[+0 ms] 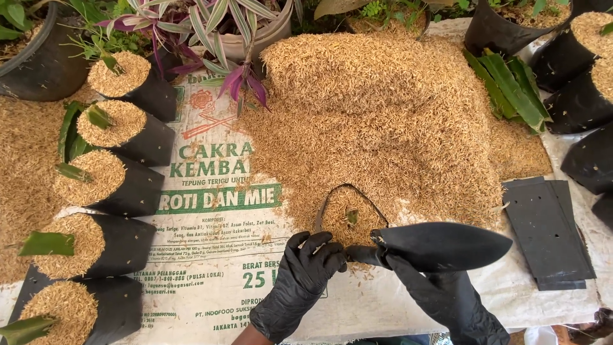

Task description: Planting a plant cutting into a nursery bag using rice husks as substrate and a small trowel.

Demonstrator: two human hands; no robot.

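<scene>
Both my hands wear black gloves. My left hand [305, 268] pinches the near rim of an open black plastic grow bag [348, 217] that lies on the sack, filled with tan rice husk and a small green cutting. My right hand [440, 291] grips the handle of a black scoop [447, 243], whose blade lies level and points right, just in front of the bag. A big heap of rice husk [377, 121] rises right behind the bag.
A printed white sack [217, 255] covers the ground. Several filled black bags with green cuttings [115, 172] line the left side. More black bags [584, 70] stand at the right, with a stack of flat unfilled bags [549, 233]. Potted plants [236, 32] line the back.
</scene>
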